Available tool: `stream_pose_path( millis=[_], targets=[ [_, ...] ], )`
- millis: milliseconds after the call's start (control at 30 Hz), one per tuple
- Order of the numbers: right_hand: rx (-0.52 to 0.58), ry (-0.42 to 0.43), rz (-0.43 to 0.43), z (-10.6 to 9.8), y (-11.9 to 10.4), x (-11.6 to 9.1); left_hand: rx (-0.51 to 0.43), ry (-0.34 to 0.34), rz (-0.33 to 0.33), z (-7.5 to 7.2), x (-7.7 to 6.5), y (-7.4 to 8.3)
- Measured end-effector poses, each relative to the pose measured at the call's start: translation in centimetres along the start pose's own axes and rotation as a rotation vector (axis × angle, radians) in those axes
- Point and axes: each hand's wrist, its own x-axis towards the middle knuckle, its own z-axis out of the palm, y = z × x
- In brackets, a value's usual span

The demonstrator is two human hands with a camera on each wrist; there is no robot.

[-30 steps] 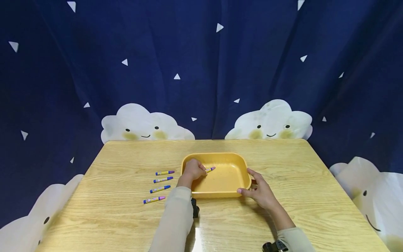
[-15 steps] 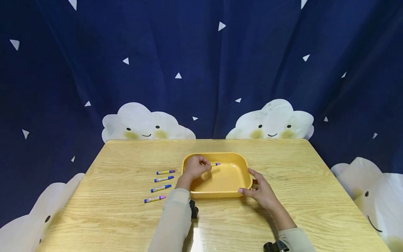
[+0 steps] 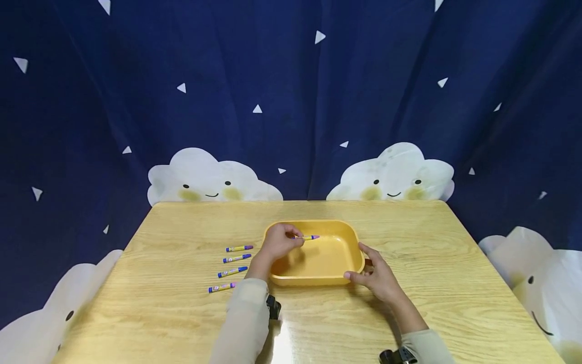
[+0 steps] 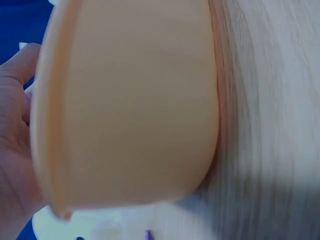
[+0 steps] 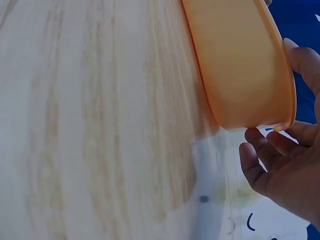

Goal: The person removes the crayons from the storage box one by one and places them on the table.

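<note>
In the head view my left hand (image 3: pixel 280 241) pinches a crayon (image 3: pixel 311 237) with a yellow wrapper and a pinkish-purple tip. It is over the left part of a yellow plastic tray (image 3: pixel 313 281), and the crayon's rear end is hidden by the fingers. My right hand (image 3: pixel 381 278) holds the tray's right end, thumb at the front corner and index finger by the far side of that end. The right wrist view shows the tray's outer wall (image 5: pixel 240 65) with the right hand's fingers (image 5: pixel 270 152) at its end. In the left wrist view the tray wall (image 4: pixel 135 110) hides the crayon.
Several more crayons lie in a column on the wooden table left of the tray: a purple crayon (image 3: pixel 239 248), two blue ones, and a pink crayon (image 3: pixel 222 287) nearest the front. A dark blue curtain (image 3: pixel 291 101) with cloud faces hangs behind the table (image 3: pixel 182 227).
My left hand has raised the crayon from the tray's bottom, then shifted slightly left with it. The right hand and the tray have stayed in place.
</note>
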Motion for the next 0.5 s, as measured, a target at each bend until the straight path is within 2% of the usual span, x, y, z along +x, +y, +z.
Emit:
stream_pose_path(
  millis=[200,500],
  targets=[
    [-0.01,0.001,0.003,-0.1,-0.1,0.0,-0.01,-0.02,0.085,-0.9,-1.6,0.3],
    [-0.021,0.001,-0.012,-0.1,0.1,0.1,-0.018,-0.055,0.133,-2.0,-4.1,0.6]
  ],
)
